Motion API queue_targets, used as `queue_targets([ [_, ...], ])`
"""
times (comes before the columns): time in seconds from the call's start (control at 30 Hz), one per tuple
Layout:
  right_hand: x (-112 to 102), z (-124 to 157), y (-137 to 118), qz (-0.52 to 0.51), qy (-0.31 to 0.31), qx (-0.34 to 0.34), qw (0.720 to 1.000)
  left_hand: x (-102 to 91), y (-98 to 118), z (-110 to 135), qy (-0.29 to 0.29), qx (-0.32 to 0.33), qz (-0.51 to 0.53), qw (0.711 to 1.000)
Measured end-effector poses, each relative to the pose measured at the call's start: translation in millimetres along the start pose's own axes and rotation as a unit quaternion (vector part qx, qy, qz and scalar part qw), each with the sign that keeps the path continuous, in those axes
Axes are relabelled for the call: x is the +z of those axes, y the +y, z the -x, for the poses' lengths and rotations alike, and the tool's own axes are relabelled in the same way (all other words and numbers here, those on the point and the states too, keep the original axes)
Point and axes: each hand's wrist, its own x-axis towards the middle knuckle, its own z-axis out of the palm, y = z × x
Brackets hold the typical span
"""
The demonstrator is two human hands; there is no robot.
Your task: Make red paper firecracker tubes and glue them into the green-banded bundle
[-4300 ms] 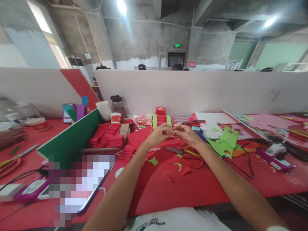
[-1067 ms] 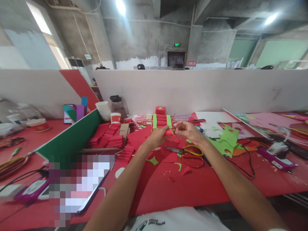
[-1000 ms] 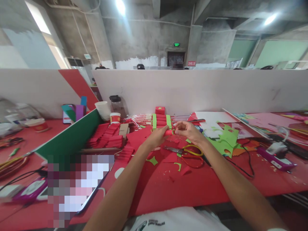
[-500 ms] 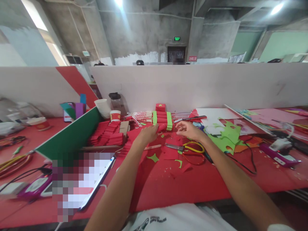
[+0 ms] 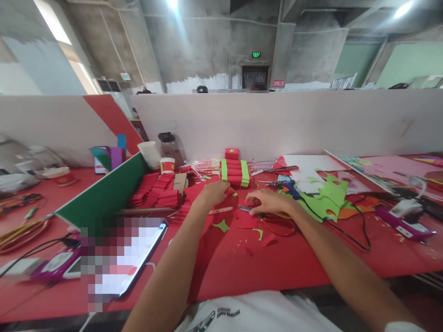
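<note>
My left hand [image 5: 213, 193] rests near the middle of the red table, fingers bent together at a patch of red paper. What sits under its fingertips blends with the red around it. My right hand [image 5: 272, 201] hovers over the scissors [image 5: 244, 209], thumb and fingers apart and curved; it hides most of their yellow handles. Just beyond both hands lies a bundle of red paper rolls [image 5: 235, 171] with two light-green bands. Behind it stands a small red box [image 5: 231, 153] with a green star. Nearer me are a green paper scrap [image 5: 221, 226] and red offcuts.
A blue glue gun [image 5: 291, 188] and green paper sheets [image 5: 330, 196] lie to the right. At left are stacked folded red papers [image 5: 152, 191], a paper cup [image 5: 166, 165], a green divider [image 5: 107, 196] and a tablet [image 5: 138, 258]. A white partition [image 5: 277, 124] runs along the back.
My right hand has moved down and towards me, from beside the bundle to over the scissors, covering the handles. My left hand has shifted only slightly.
</note>
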Motion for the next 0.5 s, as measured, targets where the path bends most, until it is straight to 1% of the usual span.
queue_targets([
  [0.1,4,-1,-3,0.037,-0.041,0.001,0.998,0.1,-1,1,-0.009,0.002,0.003,1.000],
  [0.2,7,-2,-6,0.073,-0.051,0.013,0.996,1.2,0,1,-0.011,-0.010,0.003,1.000],
  [0.3,8,0,-10,0.089,-0.048,0.030,0.994,2.6,0,2,-0.005,-0.030,-0.006,1.000],
  [0.4,5,3,-13,0.101,-0.036,0.021,0.994,-0.5,-2,2,0.001,-0.029,-0.007,1.000],
  [0.47,2,5,-14,0.119,-0.013,0.036,0.992,-6.5,-4,5,-0.014,-0.019,0.014,1.000],
  [0.5,1,6,-14,0.131,-0.002,0.053,0.990,-10.3,-5,7,-0.035,-0.015,0.034,0.999],
])
